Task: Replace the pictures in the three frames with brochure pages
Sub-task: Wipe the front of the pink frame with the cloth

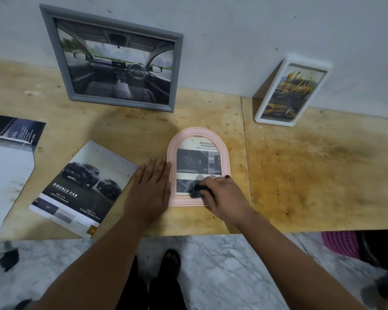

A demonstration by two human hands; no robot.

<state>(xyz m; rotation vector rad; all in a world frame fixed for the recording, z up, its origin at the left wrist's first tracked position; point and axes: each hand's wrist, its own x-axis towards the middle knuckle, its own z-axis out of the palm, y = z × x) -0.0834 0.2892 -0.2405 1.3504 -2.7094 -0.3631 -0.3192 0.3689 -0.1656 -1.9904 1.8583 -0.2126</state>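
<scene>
Here, cut page [7,157] far left, brochure [83,186] beside it, grey frame [112,59] against the wall, your left hand [151,189] flat at the pink arched frame [197,133] lying on the table [311,175], your right hand [222,195] clutching a dark cloth [198,190] on its glass, white frame [291,92] leaning far right.

I see bare tabletop [311,171] wide open to the right of the pink frame [174,201]. Left is crowded by the brochure [83,186] and loose pages [7,164]. The grey frame [54,54] and white frame [259,116] block the far wall.
</scene>
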